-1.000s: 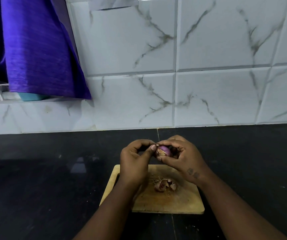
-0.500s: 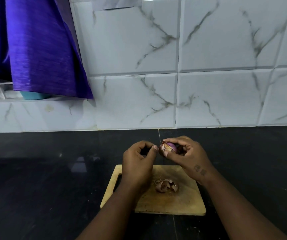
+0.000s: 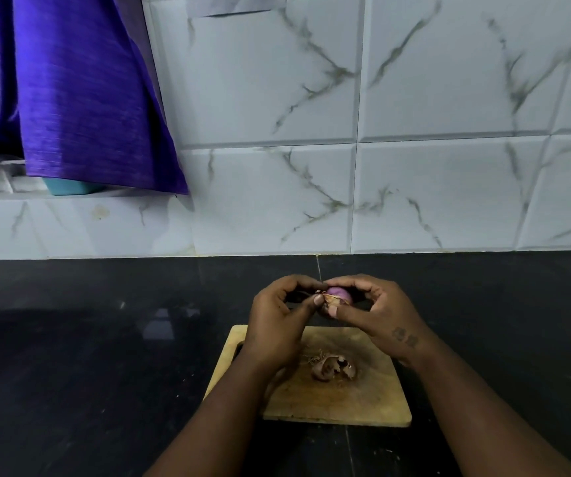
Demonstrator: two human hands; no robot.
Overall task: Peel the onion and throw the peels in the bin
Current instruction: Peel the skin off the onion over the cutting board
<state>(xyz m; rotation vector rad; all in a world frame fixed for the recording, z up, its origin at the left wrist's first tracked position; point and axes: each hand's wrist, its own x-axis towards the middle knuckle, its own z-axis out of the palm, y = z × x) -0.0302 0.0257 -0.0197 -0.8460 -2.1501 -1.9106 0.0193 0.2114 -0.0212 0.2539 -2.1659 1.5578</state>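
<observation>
A small purple onion (image 3: 339, 293) is held in the air above the far edge of a wooden cutting board (image 3: 373, 397). My right hand (image 3: 377, 311) grips it from the right, fingers over the top and thumb below. My left hand (image 3: 277, 321) meets it from the left, and its thumb and fingertips pinch the dry brown skin at the onion's left end. A heap of loose brown peels (image 3: 332, 367) lies in the middle of the board. No bin is in view.
The board sits on a black countertop (image 3: 87, 356) against a white marbled tile wall (image 3: 414, 166). At the upper left a purple cloth (image 3: 70, 91) hangs over a ledge, with a teal object (image 3: 65, 188) under its hem.
My left hand, which had drawn a little away from the onion half a second ago, has come back against it and pinches the skin again. Both hands sit slightly closer together.
</observation>
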